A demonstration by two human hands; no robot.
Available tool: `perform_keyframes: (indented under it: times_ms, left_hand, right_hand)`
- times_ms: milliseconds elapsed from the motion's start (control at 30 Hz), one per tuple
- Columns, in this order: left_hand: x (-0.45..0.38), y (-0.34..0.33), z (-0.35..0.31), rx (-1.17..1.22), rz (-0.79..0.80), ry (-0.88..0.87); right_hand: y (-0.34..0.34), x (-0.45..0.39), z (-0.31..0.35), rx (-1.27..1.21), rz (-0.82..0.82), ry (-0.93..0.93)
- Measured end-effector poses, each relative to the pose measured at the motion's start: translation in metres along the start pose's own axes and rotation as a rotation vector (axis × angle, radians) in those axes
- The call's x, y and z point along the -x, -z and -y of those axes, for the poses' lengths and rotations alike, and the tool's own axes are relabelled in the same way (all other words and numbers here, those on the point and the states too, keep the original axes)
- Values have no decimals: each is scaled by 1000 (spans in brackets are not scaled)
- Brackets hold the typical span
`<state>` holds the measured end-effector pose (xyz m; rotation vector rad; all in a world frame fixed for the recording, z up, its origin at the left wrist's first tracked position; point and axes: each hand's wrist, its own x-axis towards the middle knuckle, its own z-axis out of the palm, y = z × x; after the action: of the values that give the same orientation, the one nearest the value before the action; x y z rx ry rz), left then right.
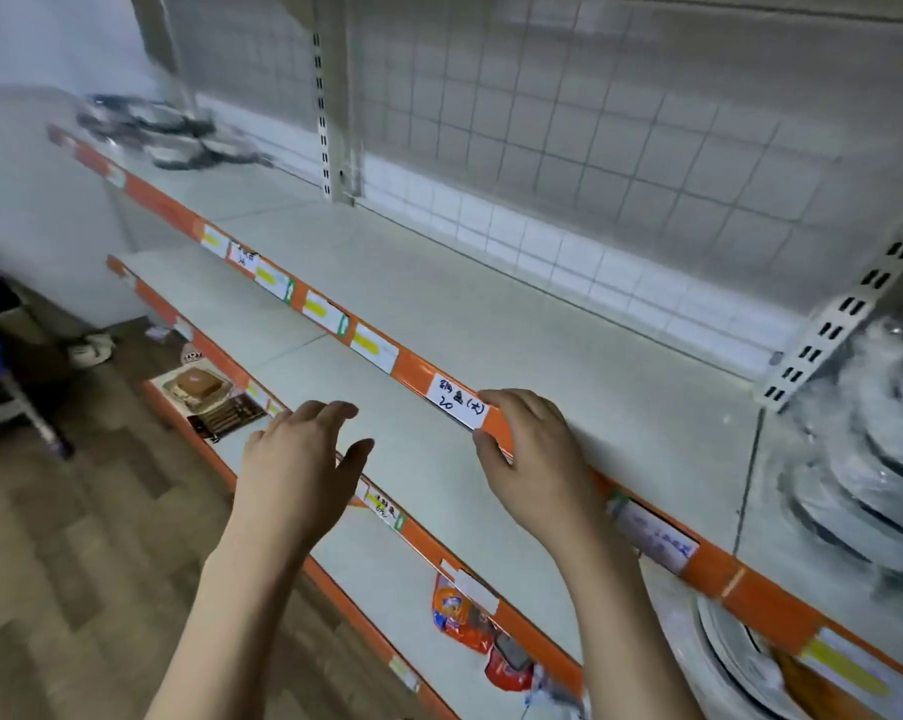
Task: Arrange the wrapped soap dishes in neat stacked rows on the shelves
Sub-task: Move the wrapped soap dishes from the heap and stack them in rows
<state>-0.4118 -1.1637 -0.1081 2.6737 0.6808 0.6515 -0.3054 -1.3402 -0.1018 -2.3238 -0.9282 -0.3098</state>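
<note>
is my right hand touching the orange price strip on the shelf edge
Touching. The head view shows the right hand gripping the orange price strip, fingers over its top and thumb beneath, beside the handwritten label.

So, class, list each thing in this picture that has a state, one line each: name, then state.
left hand: open, holding nothing.
right hand: gripping the orange shelf edge.
upper shelf: mostly bare.
wrapped dishes: stacked at right, blurred.
handwritten label: stuck on the edge, beside the right hand.
</note>
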Motion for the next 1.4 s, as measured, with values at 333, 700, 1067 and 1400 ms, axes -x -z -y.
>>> perform_keyframes:
  times_ms: [333,700,1067,1400]
  left_hand:
    - [-141,18,124,-163,-83,117]
    - [-249,25,257,-137,-123,215]
    - [-370,64,445,-150,-132,152]
    - [-488,71,575,-66,-96,107]
  right_hand:
    - [-120,-172,68,-134,57,160]
    - [-239,-314,140,-200,143,251]
    - [-382,-437,254,-201,88,162]
    - [-475,-544,320,-127,17,76]
